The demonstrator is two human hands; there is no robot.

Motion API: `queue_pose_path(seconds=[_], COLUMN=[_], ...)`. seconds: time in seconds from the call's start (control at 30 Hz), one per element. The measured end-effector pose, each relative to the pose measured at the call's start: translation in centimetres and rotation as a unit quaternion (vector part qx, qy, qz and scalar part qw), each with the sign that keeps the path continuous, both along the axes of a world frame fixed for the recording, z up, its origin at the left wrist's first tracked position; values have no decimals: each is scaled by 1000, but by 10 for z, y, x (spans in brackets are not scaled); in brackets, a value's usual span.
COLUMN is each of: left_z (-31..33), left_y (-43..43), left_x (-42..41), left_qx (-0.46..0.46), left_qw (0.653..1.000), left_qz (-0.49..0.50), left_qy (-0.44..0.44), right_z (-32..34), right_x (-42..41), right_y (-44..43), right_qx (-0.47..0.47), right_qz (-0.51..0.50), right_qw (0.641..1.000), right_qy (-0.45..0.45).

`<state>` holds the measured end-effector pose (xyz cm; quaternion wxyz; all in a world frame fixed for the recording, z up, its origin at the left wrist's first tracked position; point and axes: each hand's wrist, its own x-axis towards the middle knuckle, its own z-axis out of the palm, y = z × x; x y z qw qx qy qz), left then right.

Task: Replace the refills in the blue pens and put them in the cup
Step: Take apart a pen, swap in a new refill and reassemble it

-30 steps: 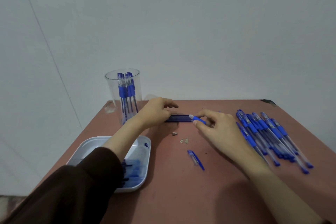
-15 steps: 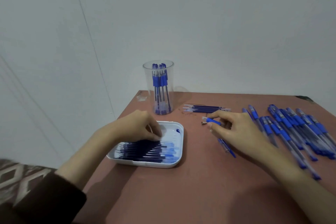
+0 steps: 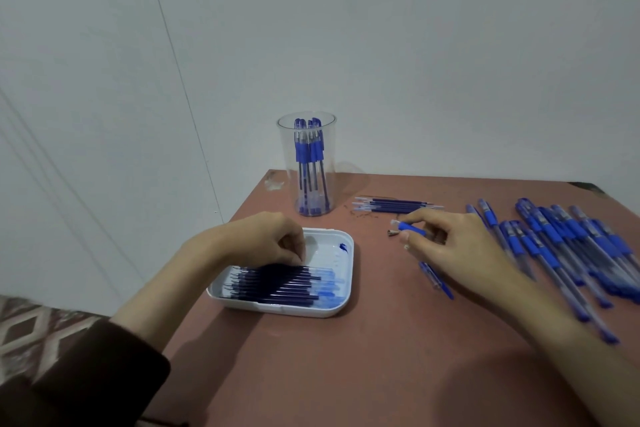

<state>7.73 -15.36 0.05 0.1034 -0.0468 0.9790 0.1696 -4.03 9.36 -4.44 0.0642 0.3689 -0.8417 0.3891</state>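
A white tray near the table's left edge holds several dark blue refills. My left hand hovers over them, fingertips curled down onto the top refills. My right hand pinches a blue pen barrel between thumb and fingers, its open end pointing left. A small metal pen tip lies just left of it. A clear cup with several blue pens stands at the back. Several used refills lie behind my right hand. A blue pen cap lies under my right wrist.
A pile of several blue pens covers the right side of the reddish table. The table's left edge runs close to the tray, with a grey wall behind. A patterned fabric shows at the bottom left.
My left hand has moved from the used refills at the back down to the tray of new refills. The view has swung left. My right hand still holds the barrel.
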Motion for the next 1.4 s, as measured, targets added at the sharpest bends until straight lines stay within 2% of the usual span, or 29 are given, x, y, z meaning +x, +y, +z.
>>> queue_pose_path(seconds=[0.5, 0.6, 0.73, 0.87, 1.1, 1.4], left_z=[8, 11, 7, -15, -33, -36], left_y=[3, 8, 28, 60, 78, 79], left_x=[-5, -9, -21, -42, -62, -63], left_qx=[-18, -29, 34, 64, 44, 25], left_qw=[998, 998, 961, 927, 908, 918], left_qz=[-13, -6, 15, 1, -5, -16], left_qy=[-51, 63, 273, 370, 416, 397], right_z=[-2, 0, 6, 14, 17, 15], right_x=[0, 1, -2, -7, -14, -12], right_y=[-1, -1, 3, 11, 16, 14], right_qx=[2, 0, -16, -24, -3, 6], right_qz=[-4, -3, -52, -119, -104, -93], right_qw=[1000, 1000, 998, 991, 992, 993], right_qy=[-1, -1, 25, 48, 73, 76])
